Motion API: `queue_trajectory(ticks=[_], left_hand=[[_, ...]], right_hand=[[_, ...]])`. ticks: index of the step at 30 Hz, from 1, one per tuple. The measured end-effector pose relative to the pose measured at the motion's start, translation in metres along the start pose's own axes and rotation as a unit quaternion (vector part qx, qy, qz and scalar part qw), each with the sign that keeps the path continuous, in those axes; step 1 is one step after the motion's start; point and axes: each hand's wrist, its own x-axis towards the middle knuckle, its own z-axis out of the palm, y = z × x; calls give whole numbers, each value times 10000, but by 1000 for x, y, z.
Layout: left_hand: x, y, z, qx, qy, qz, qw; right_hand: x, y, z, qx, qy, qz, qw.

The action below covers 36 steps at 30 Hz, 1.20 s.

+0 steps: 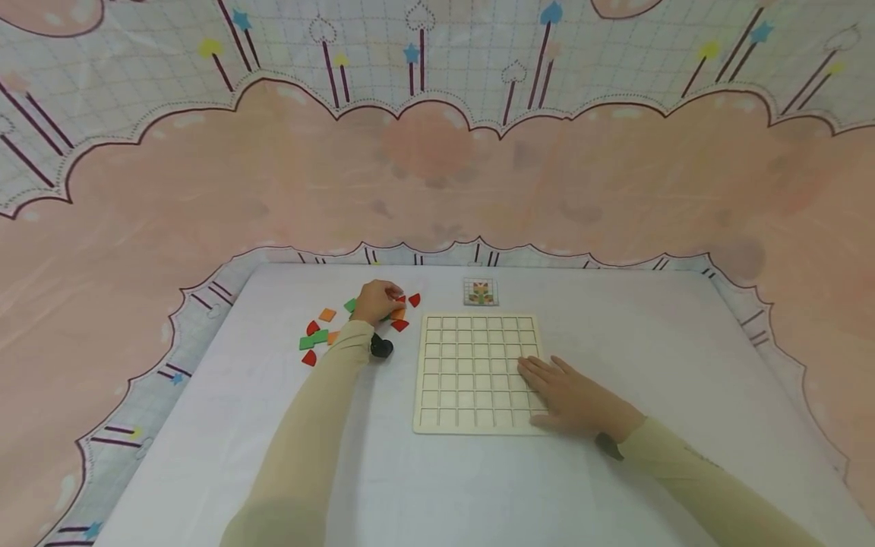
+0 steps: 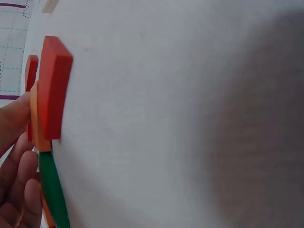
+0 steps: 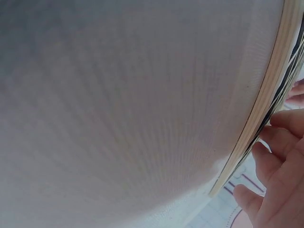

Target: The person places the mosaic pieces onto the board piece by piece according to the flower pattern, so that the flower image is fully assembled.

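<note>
The left hand (image 1: pixel 376 301), in the middle of the head view a little left of centre, has its fingers curled down onto a heap of small coloured tiles (image 1: pixel 321 336), pinching at a red tile (image 1: pixel 400 298) at the heap's upper right edge. In the left wrist view the fingers (image 2: pixel 19 180) touch the stacked edges of a red, an orange and a green piece at the left of the frame; whether they fully grip one cannot be told. The rest of the tiles, red, orange and green, lie spread on the white counter (image 1: pixel 649 334) to the lower left of the hand.

The right hand (image 1: pixel 567 395), right of centre, lies flat with its fingers straight and slightly apart on the lower right corner of a pale wooden grid board (image 1: pixel 472 357), pressing on it. The board's cells show bare. Just above the board's top edge lies a small pattern card (image 1: pixel 481 292).

A pink and checked patterned cloth (image 1: pixel 437 167) hangs round the counter.
</note>
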Motion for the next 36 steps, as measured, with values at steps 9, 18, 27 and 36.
queue_trajectory(ticks=[9, 18, 27, 36], left_hand=[[-3, 4, 1, 35, 26, -53, 10000], [-13, 4, -2, 1, 76, 387, 9992], [-24, 10, -1, -404, -16, 530, 9978], [-38, 30, 16, -566, 92, 1147, 9918]], right_hand=[[-1, 2, -1, 23, -141, 20, 9999], [-2, -1, -3, -57, -42, -213, 9997], [-1, -1, -1, -83, -120, -241, 9996], [-1, 3, 1, -133, -160, -153, 9997]])
